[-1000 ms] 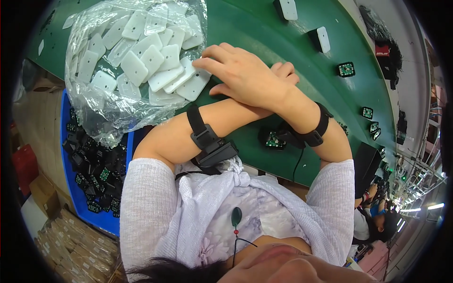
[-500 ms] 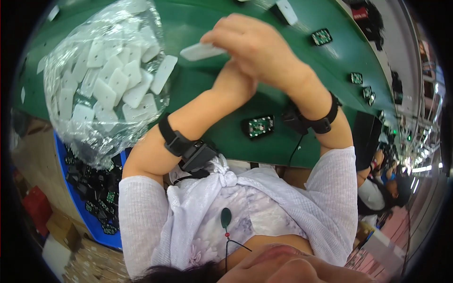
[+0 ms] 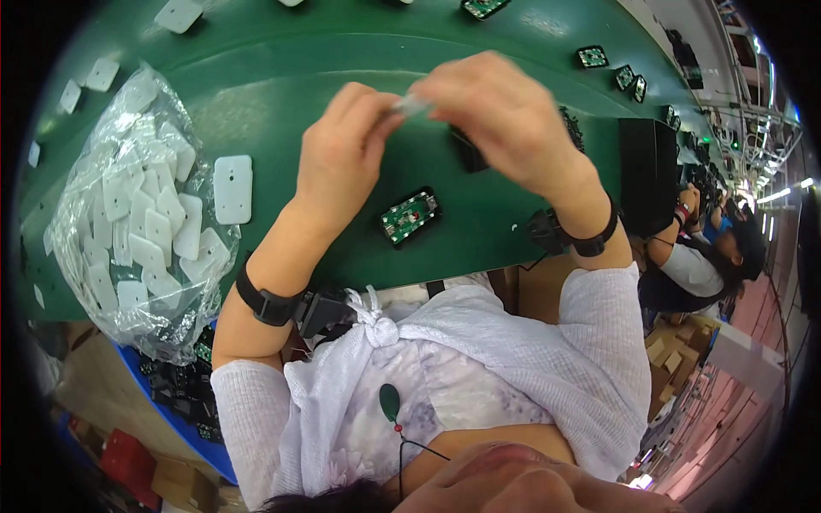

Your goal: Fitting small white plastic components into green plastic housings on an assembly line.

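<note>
In front of my chest both hands meet above the green table, fingers pinched together. Between them shows a blurred pale sliver of a white plastic plate [image 3: 412,105]; fingers hide the rest. My left hand [image 3: 339,154] is closed at its left end, my right hand [image 3: 506,120] at its right. Below them, a black case with a green circuit board [image 3: 410,215] lies face up. Another black case [image 3: 468,150] is partly covered by my right hand. One loose white plate with small holes [image 3: 233,190] lies beside a clear plastic bag [image 3: 184,299] full of such plates.
Under the bag, a blue bin [image 3: 141,376] holds many black cases. More white plates [image 3: 178,15] and board cases [image 3: 592,57] lie along the far side. A black box [image 3: 647,175] stands at the right, with a co-worker [image 3: 705,265] beyond it.
My hands have uncrossed; the left has moved left, out from under the right. The plate, earlier hanging from my right hand, is now between both hands. My view has shifted and turned.
</note>
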